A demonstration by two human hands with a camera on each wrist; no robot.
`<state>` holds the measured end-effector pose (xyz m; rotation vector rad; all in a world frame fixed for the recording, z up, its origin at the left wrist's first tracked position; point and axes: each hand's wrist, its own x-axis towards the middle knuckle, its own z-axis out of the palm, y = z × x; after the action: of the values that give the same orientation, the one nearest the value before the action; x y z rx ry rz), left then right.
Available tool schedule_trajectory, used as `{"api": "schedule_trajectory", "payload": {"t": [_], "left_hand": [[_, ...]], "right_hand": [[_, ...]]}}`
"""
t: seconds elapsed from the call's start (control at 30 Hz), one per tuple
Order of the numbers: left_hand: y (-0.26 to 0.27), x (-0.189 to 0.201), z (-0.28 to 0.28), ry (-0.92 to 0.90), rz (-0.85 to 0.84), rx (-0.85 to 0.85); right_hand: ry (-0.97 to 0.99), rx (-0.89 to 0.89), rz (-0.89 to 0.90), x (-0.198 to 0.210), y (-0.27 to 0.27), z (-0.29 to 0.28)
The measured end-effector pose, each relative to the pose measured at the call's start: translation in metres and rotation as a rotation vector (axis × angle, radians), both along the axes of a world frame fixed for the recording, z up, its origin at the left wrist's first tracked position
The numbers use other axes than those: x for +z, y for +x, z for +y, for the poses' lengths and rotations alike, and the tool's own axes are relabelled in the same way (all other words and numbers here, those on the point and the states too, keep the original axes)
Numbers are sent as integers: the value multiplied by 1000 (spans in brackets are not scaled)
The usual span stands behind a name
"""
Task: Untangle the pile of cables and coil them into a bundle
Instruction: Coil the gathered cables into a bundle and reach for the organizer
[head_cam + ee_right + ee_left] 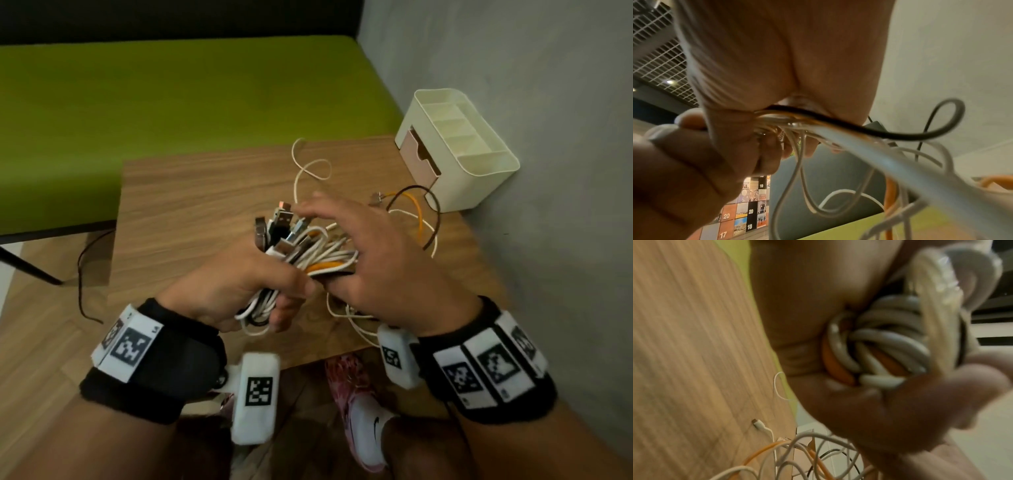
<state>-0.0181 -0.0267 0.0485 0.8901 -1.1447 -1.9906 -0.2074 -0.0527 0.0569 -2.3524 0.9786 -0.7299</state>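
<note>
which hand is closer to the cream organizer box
Right. The right hand, on the cable bundle, is just front-left of the cream organizer; the left hand grips that bundle farther left.

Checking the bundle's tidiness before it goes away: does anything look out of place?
Yes. The bundle in the left hand, with the right hand wrapped over it, is only half gathered: a white cable, an orange cable and a brown cable trail loose across the table, looping toward the organizer.
</note>
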Motion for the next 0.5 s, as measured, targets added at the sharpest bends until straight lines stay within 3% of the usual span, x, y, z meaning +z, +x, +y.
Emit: {"api": "schedule_trajectory", "payload": {"t": [0.23, 0.37, 0.5], "left_hand": [[5, 2, -2, 35, 97, 72], [1, 2, -6, -9, 205, 129], [-2, -1, -4, -16, 423, 112]], "right_hand": [[299, -191, -102, 3, -5, -6], [244, -291, -7, 5, -10, -10], [204, -381, 97, 3, -4, -10]]}}
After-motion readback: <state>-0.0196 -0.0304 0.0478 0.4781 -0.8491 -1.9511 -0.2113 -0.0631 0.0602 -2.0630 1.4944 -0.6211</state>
